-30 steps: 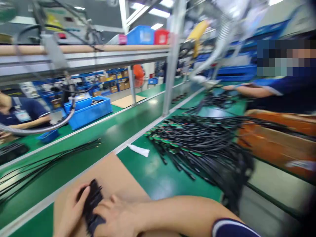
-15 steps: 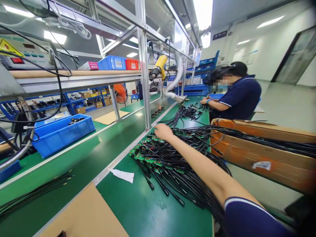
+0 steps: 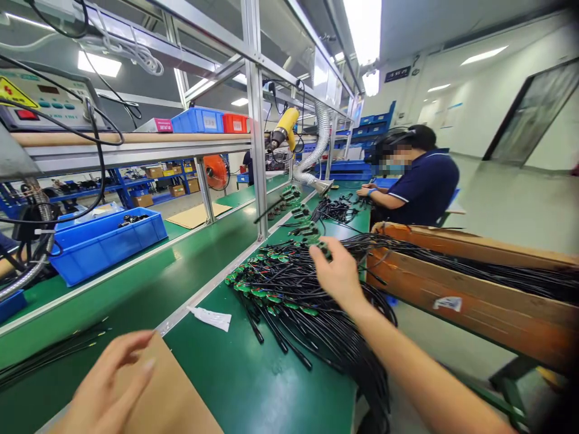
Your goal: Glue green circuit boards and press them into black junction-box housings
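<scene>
A strip of green circuit boards point(image 3: 300, 212), slightly blurred, extends up and away from my right hand point(image 3: 340, 274), whose thumb and fingers grip its near end. The strip is held above a pile of black cables point(image 3: 312, 283) with small green round boards point(image 3: 266, 295) at their ends. Low on the left, my left hand point(image 3: 106, 386) is open above a brown cardboard sheet point(image 3: 169, 392). Its thumb and fingers are apart, and I see nothing between them.
A white paper strip point(image 3: 211, 318) lies on the green table point(image 3: 271, 386). On the right stands a long cardboard box point(image 3: 416, 280) of cables. A blue bin point(image 3: 108, 244) is at left. A metal post point(image 3: 257, 120) rises ahead; beyond, a co-worker point(image 3: 425, 181) sits at the table.
My right hand has come back toward me and now holds the strip of circuit boards. My left hand has entered at the lower left. The view has shifted slightly.
</scene>
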### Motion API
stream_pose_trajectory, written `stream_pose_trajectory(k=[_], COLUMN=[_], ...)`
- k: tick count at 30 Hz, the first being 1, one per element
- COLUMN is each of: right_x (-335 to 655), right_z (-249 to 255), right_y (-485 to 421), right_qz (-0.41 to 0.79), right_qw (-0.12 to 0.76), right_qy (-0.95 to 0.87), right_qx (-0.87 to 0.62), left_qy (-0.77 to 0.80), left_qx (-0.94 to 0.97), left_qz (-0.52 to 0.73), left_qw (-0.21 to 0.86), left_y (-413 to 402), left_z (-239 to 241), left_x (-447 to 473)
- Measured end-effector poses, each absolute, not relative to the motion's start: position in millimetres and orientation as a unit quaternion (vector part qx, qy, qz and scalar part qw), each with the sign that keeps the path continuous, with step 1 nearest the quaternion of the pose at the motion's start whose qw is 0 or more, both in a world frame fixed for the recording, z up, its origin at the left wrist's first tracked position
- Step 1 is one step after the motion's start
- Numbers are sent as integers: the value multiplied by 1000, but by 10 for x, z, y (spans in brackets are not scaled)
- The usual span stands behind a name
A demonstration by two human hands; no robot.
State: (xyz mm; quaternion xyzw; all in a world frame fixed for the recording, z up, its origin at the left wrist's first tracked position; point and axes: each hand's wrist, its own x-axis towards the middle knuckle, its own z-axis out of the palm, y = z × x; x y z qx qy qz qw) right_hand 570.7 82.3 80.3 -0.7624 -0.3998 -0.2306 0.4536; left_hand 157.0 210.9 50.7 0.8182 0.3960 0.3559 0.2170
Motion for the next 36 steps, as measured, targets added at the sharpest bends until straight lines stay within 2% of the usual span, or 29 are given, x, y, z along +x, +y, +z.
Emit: stream_pose_trajectory(k=[3, 5, 7, 9, 13, 16, 19, 23, 26, 29, 32, 34, 36], right_x=[4728, 4137, 3688, 3389, 3116, 3164, 3503, 4118, 4308, 4194, 3930, 3765, 3652], right_z=[679, 598, 564, 584, 651, 562, 396, 442, 668, 775, 680, 589, 552], right_y=[738, 768, 828, 893, 943, 831, 676, 749, 1040, 1289, 1270, 1121, 942], right_qz=[-222, -169, -147, -148, -155, -156, -160, -127, -50, 85, 194, 220, 202], right_qw=[531, 655, 707, 711, 645, 620, 638, 687, 645, 516, 399, 371, 382], right_qy=[-420, -445, -479, -517, -610, -673, -689, -617, -632, -725, -787, -799, -801], right_qx=[-702, -587, -499, -453, -433, -372, -305, -363, -426, -449, -429, -420, -415], left_qy=[254, 179, 154, 158, 129, 73, 32, -17, -35, -34, -8, 25, 65], left_qx=[854, 864, 871, 886, 916, 921, 899, 819, 815, 824, 793, 773, 766], left_qz=[288, 282, 284, 292, 339, 365, 434, 573, 577, 563, 607, 630, 634], left_qw=[351, 377, 372, 324, 171, 112, 51, 5, 37, 50, 56, 65, 80], left_y=[1736, 1507, 1381, 1365, 1505, 1608, 1644, 1611, 1588, 1611, 1679, 1720, 1740], left_z=[966, 1205, 1360, 1466, 1697, 1890, 2011, 2005, 1948, 1899, 1850, 1806, 1745], left_x=[2349, 2674, 2767, 2673, 2275, 1961, 1656, 1409, 1360, 1322, 1238, 1165, 1097])
